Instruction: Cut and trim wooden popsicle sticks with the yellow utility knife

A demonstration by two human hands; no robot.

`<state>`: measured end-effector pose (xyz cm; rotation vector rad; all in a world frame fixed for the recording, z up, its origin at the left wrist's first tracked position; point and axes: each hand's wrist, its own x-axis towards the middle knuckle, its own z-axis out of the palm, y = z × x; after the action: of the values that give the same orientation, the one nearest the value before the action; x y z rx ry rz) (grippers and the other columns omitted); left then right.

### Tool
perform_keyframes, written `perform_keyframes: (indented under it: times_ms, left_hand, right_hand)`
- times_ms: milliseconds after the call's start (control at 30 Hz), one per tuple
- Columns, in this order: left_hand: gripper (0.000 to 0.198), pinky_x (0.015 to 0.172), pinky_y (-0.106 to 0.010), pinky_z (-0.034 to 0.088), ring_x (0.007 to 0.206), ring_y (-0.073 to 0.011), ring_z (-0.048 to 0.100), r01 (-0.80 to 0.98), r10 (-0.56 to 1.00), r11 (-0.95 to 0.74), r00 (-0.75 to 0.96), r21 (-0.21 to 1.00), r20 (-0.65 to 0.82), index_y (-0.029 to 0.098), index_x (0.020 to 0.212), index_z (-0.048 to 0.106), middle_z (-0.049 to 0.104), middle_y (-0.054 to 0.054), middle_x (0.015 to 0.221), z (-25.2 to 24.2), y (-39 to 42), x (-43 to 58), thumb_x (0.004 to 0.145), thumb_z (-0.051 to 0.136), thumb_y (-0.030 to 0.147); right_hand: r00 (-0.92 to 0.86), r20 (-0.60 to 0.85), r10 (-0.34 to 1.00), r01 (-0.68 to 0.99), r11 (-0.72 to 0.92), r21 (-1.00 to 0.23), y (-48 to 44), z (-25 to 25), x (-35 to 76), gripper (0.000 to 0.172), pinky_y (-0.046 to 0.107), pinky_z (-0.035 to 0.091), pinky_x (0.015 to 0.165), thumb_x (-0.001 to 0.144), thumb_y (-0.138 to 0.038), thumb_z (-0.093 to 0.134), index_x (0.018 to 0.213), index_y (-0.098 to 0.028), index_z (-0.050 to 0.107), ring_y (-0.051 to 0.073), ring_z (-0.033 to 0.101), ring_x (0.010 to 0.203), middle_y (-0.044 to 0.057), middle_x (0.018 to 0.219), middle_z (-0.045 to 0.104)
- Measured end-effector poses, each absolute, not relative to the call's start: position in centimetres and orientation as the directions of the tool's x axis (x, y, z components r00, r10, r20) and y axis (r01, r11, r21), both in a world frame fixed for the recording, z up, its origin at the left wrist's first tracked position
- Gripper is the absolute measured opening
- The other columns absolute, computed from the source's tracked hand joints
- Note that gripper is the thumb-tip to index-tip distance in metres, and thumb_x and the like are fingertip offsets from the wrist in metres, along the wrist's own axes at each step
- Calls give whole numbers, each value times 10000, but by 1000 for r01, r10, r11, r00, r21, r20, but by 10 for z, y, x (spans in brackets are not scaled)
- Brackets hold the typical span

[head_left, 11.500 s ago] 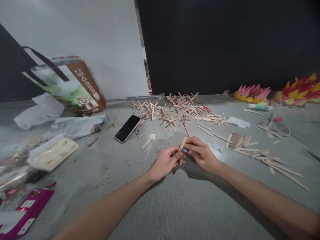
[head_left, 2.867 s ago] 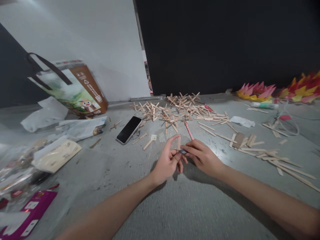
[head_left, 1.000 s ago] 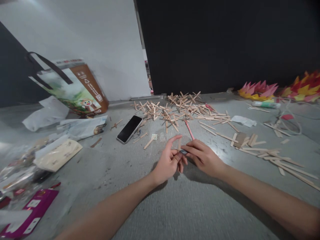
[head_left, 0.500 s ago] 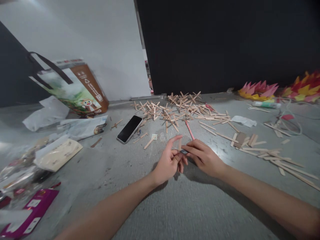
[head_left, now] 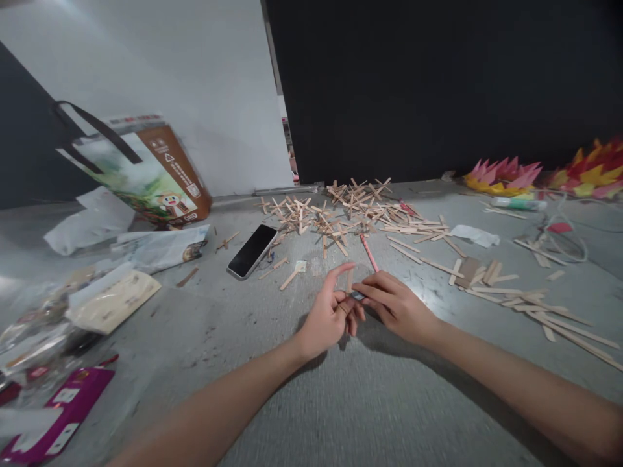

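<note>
My left hand [head_left: 327,319] is closed in a pinch on a wooden craft stick [head_left: 350,280], which stands up between its fingers with the index finger raised beside it. My right hand [head_left: 402,310] meets it from the right, its fingers pinching a small flat grey piece [head_left: 357,295] against the stick. That piece is mostly covered, and its kind is unclear. Just behind the right knuckles lies a pink patterned rod [head_left: 368,253], perhaps a pencil; whether the hand touches it cannot be made out.
Crossed craft sticks [head_left: 311,217] lie heaped at the back, with loose sticks [head_left: 535,301] on the right. A phone [head_left: 253,251] lies left of centre. Far left are a carrier bag [head_left: 160,168], wrappers [head_left: 114,301] and a purple packet [head_left: 68,412]. Paper flowers [head_left: 503,175] and a glue tube [head_left: 520,203] sit back right.
Both hands keep nearly the same place and grip. The small grey piece has tilted slightly at the right fingertips.
</note>
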<state>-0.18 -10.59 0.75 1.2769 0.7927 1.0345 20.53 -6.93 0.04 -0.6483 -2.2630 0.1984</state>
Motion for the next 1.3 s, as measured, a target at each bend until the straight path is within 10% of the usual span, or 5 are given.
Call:
perform_keyframes:
  times_ms: [1300]
  left_hand:
    - [611, 500, -169, 349, 499, -87, 404, -103, 935, -39, 347, 994, 72, 247, 1616, 274, 504, 82, 629, 7, -106, 0, 1045, 486, 298]
  right_hand:
    - [-582, 619, 527, 371, 850, -374, -67, -3, 204, 310, 408, 564, 833, 1052, -170, 523, 1324, -232, 659, 240, 628, 979, 108, 1069, 678]
